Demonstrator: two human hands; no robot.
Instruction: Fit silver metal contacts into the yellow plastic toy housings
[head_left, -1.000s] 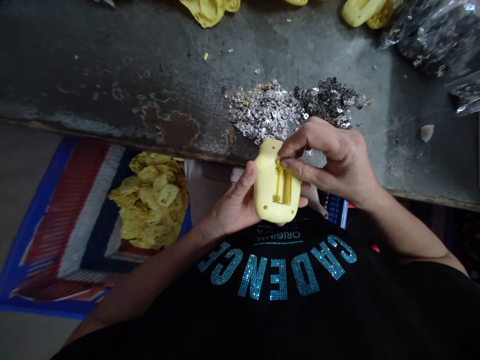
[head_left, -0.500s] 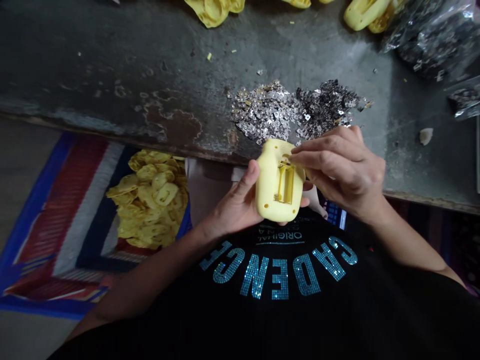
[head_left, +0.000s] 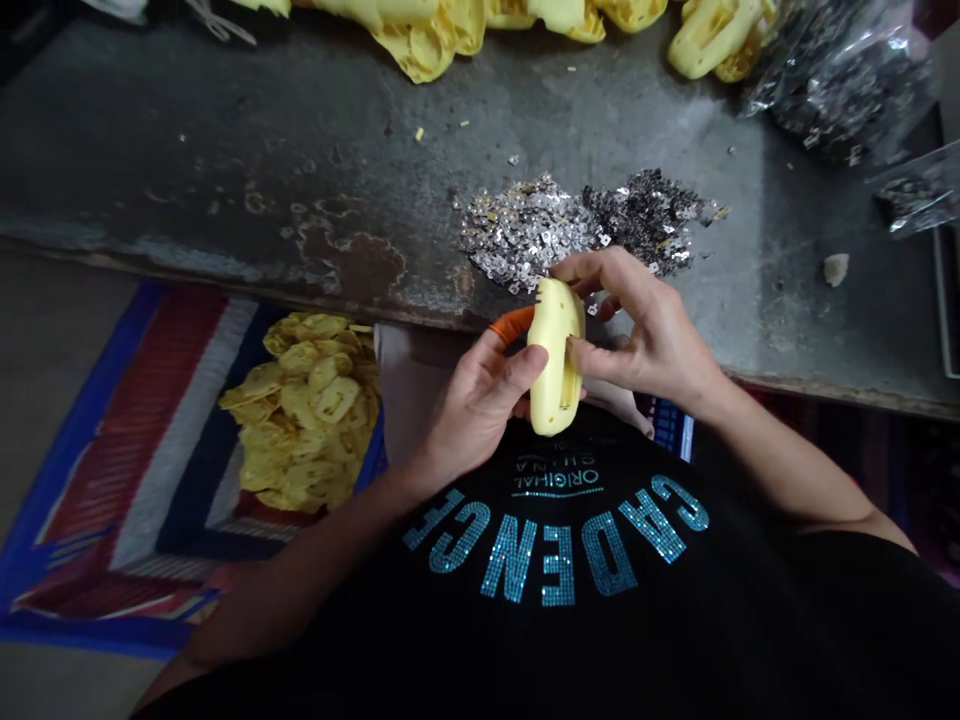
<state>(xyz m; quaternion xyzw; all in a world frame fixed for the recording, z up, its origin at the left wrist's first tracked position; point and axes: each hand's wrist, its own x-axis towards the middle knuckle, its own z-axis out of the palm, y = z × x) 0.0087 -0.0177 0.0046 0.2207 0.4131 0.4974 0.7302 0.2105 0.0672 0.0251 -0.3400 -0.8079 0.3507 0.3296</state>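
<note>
A yellow plastic shell (head_left: pixel 550 365) with a battery slot is held up in front of my chest, turned partly on its side. My left hand (head_left: pixel 484 390) grips it from the left, thumb on its edge; an orange cover sits on one finger. My right hand (head_left: pixel 637 325) is closed on the shell's other side, its thumb at the slot and its fingers over the top end. Whether a small metal part is under that thumb is hidden. Just beyond lie a pile of shiny metal contacts (head_left: pixel 517 230) and a darker pile of metal pieces (head_left: pixel 645 215) on the worktop.
More yellow shells (head_left: pixel 435 30) line the back of the grey worktop (head_left: pixel 262 130). Plastic bags of metal parts (head_left: pixel 832 90) lie at the right, near a whitish lump (head_left: pixel 835 268). Below left, a blue-edged striped sack (head_left: pixel 142 430) holds a heap of yellow pieces (head_left: pixel 307 410).
The shell has turned from facing up to partly on its side. My right hand has moved from its upper end to grip it, thumb at the slot. The view has shifted slightly.
</note>
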